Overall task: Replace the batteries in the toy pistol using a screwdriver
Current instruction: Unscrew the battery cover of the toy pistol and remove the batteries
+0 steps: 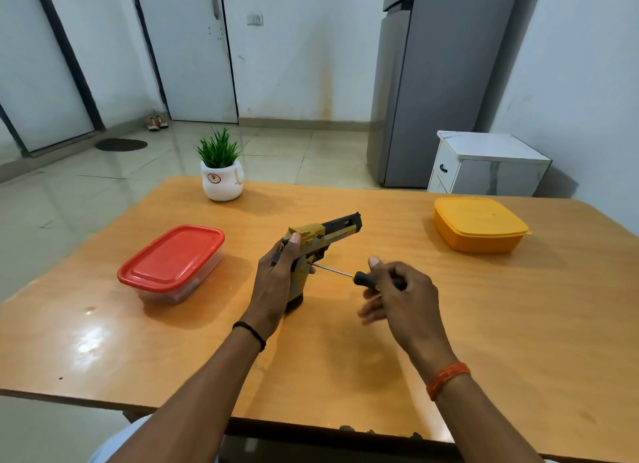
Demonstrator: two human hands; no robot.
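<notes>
A yellow and black toy pistol (pixel 323 234) stands upright on the wooden table (pixel 518 307), its grip base resting on the tabletop and its barrel pointing right and away. My left hand (pixel 276 283) is wrapped around the grip, thumb up on the rear of the slide. My right hand (pixel 397 289) holds a screwdriver (pixel 349 274) with a black and yellow handle. Its thin metal shaft lies roughly level and points left, with the tip against the side of the pistol's grip. The lower fingers of that hand are blurred.
A clear box with a red lid (pixel 173 260) sits left of the pistol. An orange lidded box (pixel 479 224) stands at the far right. A small potted plant in a white pot (pixel 221 172) is at the table's far edge.
</notes>
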